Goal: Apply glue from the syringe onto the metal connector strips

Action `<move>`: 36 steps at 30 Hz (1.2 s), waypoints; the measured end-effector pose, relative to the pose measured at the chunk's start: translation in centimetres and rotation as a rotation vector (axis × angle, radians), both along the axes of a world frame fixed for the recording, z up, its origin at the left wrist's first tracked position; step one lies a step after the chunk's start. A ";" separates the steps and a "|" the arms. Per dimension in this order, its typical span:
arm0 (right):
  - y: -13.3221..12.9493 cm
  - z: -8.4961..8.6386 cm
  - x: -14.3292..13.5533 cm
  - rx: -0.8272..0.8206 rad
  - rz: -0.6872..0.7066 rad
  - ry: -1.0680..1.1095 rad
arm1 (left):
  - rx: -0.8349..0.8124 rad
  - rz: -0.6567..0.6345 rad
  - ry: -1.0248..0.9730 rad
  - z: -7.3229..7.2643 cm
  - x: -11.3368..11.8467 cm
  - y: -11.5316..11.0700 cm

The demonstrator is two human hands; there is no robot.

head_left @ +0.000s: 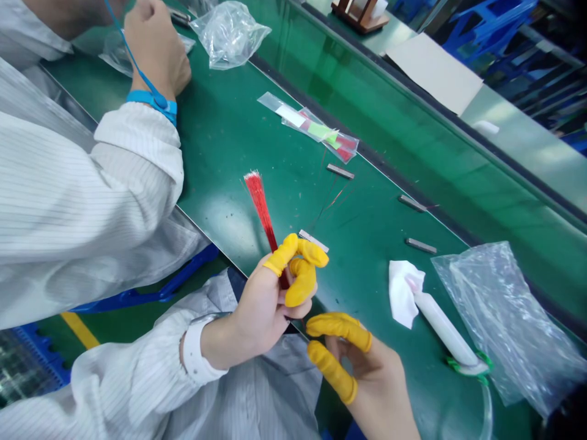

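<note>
- L hand (263,308) grips red wire bundle (262,211) (pale tips showing)
- R hand (380,379) nearby, thumb/finger gap narrow; can't tell if holding anything
- clear bag (509,311) on bench (220,146), R side

Bright light, sheen on green table (215,143), slight blur

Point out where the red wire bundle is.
In the head view, just left of centre, the red wire bundle is held in the left hand, its splayed end above the green tabletop.
</note>
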State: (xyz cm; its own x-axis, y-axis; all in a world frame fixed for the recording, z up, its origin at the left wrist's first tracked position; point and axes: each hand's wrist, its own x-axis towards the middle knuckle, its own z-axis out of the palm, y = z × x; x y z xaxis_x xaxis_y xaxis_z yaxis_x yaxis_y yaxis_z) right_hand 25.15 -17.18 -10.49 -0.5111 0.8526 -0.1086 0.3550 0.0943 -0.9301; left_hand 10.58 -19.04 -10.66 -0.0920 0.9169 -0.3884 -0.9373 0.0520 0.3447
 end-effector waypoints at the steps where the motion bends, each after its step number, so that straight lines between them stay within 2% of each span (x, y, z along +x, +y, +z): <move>1: 0.1 0.1 -0.1 0.012 0.005 -0.006 | -0.005 -0.005 0.002 0.0 0.0 0.0; 8: 0.1 0.1 -0.2 0.128 0.063 -0.071 | -0.067 -0.020 0.045 0.1 -0.1 0.2; 13: -0.2 -0.5 1.0 -0.046 0.115 -0.066 | -0.034 -0.011 0.036 -0.1 -0.5 0.5; 17: -0.5 -0.6 1.4 -0.115 0.118 -0.056 | -0.007 -0.003 0.015 0.1 -0.8 0.7; 24: 0.3 -0.6 2.4 -0.095 0.231 -0.148 | -0.061 0.009 0.028 0.7 -1.4 1.2; 28: 2.0 -0.1 2.7 -0.074 0.192 -0.172 | -0.090 -0.013 0.075 0.7 -1.3 1.4; 32: 3.8 0.9 1.3 -0.080 0.325 -0.196 | -0.132 -0.038 0.104 0.8 -0.9 1.5; 36: 4.7 1.6 -0.5 -0.177 0.478 -0.264 | -0.175 -0.053 0.112 1.0 -0.7 1.5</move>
State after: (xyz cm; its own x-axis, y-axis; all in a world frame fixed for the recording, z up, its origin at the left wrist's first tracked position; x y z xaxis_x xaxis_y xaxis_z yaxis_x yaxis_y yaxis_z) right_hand 24.65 -12.45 -8.86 -0.7717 0.4903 -0.4051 0.5334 0.1522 -0.8320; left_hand 9.88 -17.54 -9.69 -0.0968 0.8412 -0.5320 -0.8878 0.1686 0.4282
